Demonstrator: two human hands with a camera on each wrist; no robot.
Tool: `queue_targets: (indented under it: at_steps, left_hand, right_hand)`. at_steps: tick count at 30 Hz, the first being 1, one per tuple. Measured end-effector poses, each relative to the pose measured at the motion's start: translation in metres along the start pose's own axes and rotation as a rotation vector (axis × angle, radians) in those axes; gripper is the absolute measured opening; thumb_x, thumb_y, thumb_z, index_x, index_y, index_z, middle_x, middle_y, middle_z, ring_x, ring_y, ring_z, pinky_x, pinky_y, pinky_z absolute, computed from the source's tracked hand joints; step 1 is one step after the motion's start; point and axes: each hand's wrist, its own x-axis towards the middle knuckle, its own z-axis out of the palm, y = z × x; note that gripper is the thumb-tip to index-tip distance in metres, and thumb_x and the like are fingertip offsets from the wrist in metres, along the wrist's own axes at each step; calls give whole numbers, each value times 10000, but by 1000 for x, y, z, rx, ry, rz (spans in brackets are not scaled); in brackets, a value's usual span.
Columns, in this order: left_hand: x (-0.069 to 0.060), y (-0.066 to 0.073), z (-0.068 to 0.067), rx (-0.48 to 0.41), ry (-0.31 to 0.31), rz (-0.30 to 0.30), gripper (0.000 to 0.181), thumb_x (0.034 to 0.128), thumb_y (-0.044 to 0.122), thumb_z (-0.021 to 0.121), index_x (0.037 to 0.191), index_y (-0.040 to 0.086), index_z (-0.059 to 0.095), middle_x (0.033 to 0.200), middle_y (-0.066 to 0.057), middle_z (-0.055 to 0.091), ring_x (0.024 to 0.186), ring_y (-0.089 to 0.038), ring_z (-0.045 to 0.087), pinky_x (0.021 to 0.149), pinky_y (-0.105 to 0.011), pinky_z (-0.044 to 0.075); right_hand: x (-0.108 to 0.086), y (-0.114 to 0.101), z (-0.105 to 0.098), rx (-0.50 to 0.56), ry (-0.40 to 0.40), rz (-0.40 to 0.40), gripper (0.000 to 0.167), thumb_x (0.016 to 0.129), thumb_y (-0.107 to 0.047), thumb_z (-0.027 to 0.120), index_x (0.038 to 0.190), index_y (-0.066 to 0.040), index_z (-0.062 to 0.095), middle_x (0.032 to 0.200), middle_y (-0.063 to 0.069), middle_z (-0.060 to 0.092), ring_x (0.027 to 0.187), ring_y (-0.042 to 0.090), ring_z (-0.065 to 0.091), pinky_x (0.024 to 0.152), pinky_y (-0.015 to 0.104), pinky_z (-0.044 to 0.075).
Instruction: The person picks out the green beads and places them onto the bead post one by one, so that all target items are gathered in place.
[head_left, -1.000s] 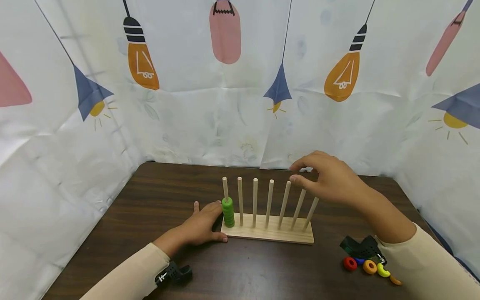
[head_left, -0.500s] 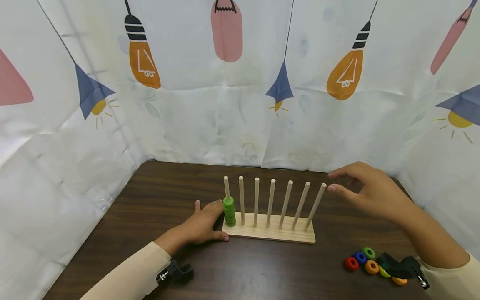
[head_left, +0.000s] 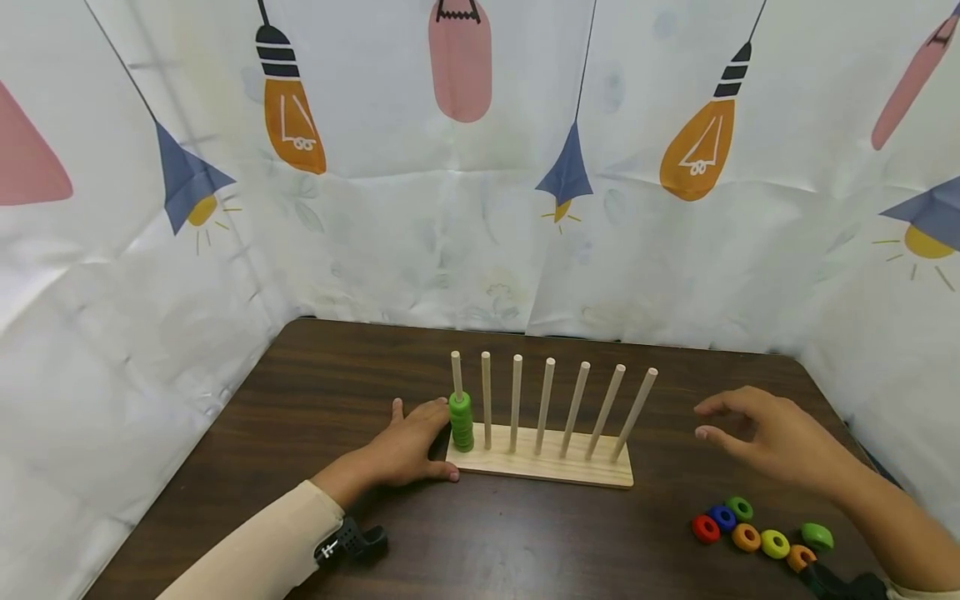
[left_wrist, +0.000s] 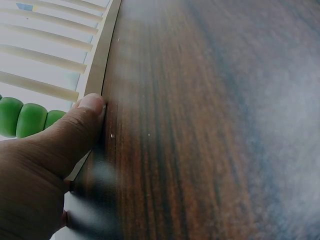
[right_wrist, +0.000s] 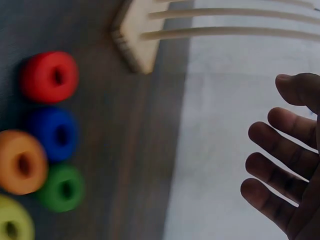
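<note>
A light wooden peg rack (head_left: 540, 456) with several upright pegs stands on the dark table. Green ring beads (head_left: 461, 422) are stacked on its leftmost peg; the other pegs are bare. My left hand (head_left: 408, 446) holds the left end of the rack's base, its thumb on the front edge in the left wrist view. My right hand (head_left: 787, 440) hovers right of the rack with nothing in it, fingers loosely bent and apart. Below it lie loose ring beads: red (head_left: 706, 529), blue (head_left: 723, 518), orange (head_left: 746, 537), yellow (head_left: 775, 544) and green (head_left: 817, 537) among them.
The dark wood-grain table (head_left: 525, 542) reaches back to a white printed cloth (head_left: 450, 250) that hangs behind and at both sides. A black wrist camera (head_left: 351, 542) sits on the left wrist, and another (head_left: 843, 583) on the right.
My right hand has moved from above the pegs on the right to the right and down, towards the loose beads, uncovering more of them. My left hand has stayed at the rack.
</note>
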Motion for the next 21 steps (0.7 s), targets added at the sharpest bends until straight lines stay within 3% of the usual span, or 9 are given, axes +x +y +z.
queue_targets:
  at_steps: [10,14,21]
  left_hand:
    - [-1,0,-1,-14,2,9,800,812,525,837,1442,147,522,1571,-150,427,1498,-352,299,1044,-841,51]
    - [0,0,0,-9,-3,5,822,813,535,831,1460,143,509,1577,-152,419,1499,-351,297,1048,-837,51]
    - [0,-1,1,-7,-4,1,857,812,543,829,1483,130,492,1579,-151,416,1499,-347,298,1053,-833,51]
  right_hand:
    - [-29,29,29,109,-168,105,366,927,-430,756,1181,-171,708,1117,-67,695,832,15,594,679,272,519]
    - [-39,40,36,125,-238,138,402,923,-471,743,1196,-178,703,1144,-60,691,892,67,624,693,275,525]
    - [-52,58,45,88,-277,123,351,891,-492,770,1125,-235,724,1127,-82,670,961,204,630,721,333,534]
